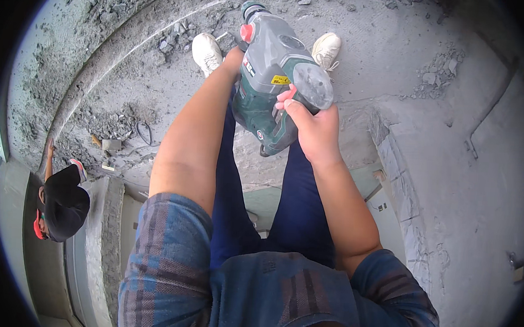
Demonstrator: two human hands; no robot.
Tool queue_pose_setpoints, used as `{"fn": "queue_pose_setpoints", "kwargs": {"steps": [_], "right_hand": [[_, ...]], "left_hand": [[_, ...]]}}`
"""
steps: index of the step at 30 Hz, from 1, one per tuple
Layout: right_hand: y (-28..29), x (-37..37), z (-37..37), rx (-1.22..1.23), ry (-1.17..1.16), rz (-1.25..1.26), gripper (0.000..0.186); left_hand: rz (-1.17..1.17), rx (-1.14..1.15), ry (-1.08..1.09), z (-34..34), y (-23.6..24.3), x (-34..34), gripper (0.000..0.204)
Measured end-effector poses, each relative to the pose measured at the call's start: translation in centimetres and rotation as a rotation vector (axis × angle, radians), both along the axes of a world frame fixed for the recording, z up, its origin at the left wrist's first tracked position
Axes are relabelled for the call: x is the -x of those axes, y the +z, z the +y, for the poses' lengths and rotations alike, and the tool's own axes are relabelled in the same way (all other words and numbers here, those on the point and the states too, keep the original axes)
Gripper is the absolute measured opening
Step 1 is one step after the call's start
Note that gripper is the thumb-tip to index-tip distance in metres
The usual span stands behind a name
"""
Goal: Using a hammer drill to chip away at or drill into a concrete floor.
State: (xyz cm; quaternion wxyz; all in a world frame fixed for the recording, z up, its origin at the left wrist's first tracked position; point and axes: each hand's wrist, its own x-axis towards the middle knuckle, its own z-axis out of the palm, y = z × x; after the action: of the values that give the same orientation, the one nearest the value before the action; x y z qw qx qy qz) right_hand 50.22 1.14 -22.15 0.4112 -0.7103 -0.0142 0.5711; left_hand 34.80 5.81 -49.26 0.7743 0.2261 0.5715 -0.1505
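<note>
Rotary hammer (pixel 273 63), grey and green, sits upper centre of the frame, tilted, its chuck (pixel 253 9) end up toward the top edge and its rear handle (pixel 284 129) lower right of that. Your right hand (pixel 322 128) is closed around the rear handle, fingertips curled round its inner side by a red trigger (pixel 288 92). Your left hand (pixel 234 60) is at the tool's left side, near the front; fingers mostly hidden behind the body, so can't tell how they close. Red knob (pixel 246 32) just above that hand, yellow label (pixel 280 80) on the housing. Can't tell if the tip touches the floor.

Your cream shoes (pixel 207 52) stand either side of the tool. Grey dusty floor (pixel 183 88) around; white line (pixel 110 67) curves from top centre down to the left, broken rubble (pixel 171 39) along it. Dark cable loop (pixel 144 132) left of centre, a small grey block (pixel 112 145) near it. Broken concrete edge (pixel 400 182) at right. Co-worker (pixel 65 203) in black top and red cap, lower left, one arm reaching up-frame toward the floor.
</note>
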Motion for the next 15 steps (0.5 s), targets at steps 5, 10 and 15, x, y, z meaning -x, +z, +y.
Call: {"fn": "queue_pose_setpoints", "kwargs": {"steps": [5,10,15], "right_hand": [[-6.8,-7.7,3.0,0.022,0.150,0.067,0.024],[-6.8,-15.4,4.4,0.000,0.185,0.035,0.020],[-4.1,-23.0,3.2,0.173,0.153,-0.159,0.025]], "left_hand": [[0.164,0.010,0.216,2.5,-3.7,-4.7,0.048],[0.122,-0.376,0.176,0.0,-6.4,-11.7,0.042],[0.067,-0.328,0.009,0.6,-3.1,-23.5,0.044]]}}
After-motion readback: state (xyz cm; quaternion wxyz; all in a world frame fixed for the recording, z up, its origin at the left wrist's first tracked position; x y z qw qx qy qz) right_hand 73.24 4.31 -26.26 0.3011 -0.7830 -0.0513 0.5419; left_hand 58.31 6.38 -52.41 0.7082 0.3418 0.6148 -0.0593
